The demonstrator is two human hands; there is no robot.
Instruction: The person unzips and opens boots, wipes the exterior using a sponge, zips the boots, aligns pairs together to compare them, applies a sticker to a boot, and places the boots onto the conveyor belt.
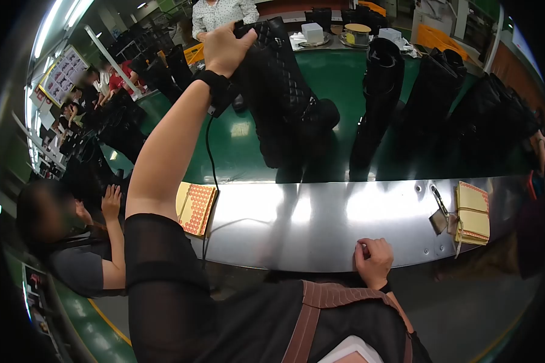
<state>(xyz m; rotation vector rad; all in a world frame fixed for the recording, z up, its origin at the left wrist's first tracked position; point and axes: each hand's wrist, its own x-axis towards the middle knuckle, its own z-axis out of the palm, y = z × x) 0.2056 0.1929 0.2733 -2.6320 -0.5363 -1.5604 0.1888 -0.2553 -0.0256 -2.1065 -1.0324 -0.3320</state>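
Observation:
My left hand (227,49) is raised at the upper middle, its fingers closed on the top of a black quilted boot (281,91). The boot leans a little over the green table and has a buckle near its ankle. A black band with a cable is around my left wrist. Low on the right, my right hand (374,260) rests at the front edge of the metal strip (321,212), its fingers curled; whether they hold anything is too small to tell.
More black boots (378,91) stand on the green table (339,72) to the right. Sticker sheets (197,209) lie at left, another stack (472,212) with a metal tool at right. A co-worker (82,260) sits at left; another person (224,15) stands opposite.

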